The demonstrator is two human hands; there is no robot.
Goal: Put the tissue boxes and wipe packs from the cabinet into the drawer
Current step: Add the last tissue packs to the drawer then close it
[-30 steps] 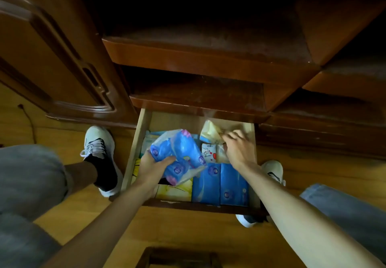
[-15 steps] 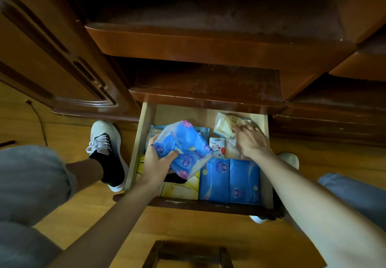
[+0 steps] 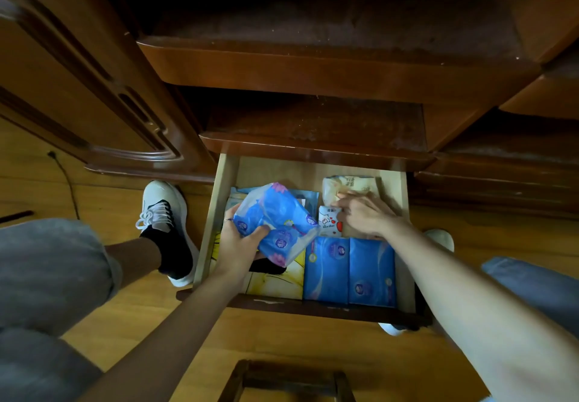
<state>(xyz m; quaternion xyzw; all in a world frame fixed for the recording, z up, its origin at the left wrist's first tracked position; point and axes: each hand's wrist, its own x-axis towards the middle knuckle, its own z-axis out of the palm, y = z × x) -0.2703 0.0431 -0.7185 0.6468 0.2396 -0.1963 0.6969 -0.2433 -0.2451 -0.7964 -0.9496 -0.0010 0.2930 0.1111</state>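
1. Meanwhile, since a second ago our view has tipped down and in toward the drawer (image 3: 404,213), and the shelves above now fill more of the frame; we see no tissue packs left on them, though the deepest shelf is too dark to be sure.
2. Our left hand (image 3: 239,242) has kept its hold on the blue multipack (image 3: 275,220) and carried it only slightly, so it is not yet set down; it hangs over the left half of the drawer, above the yellow pack (image 3: 275,279).
3. Our right hand (image 3: 366,213) has barely moved: it stays at the back right, where the cream pack (image 3: 347,184) and the small white pack (image 3: 329,221) lie.
4. We judge the task nearly done, with room being made for the last bundle.
5. Left hand: fingers and thumb curled round the multipack's lower end, gripping it firmly.
6. Right hand: fingers fairly straight, resting on the cream pack with the tips at the small white pack; whether it pinches either one we cannot tell.
7. Two blue packs (image 3: 349,270) lie flat at the front right.
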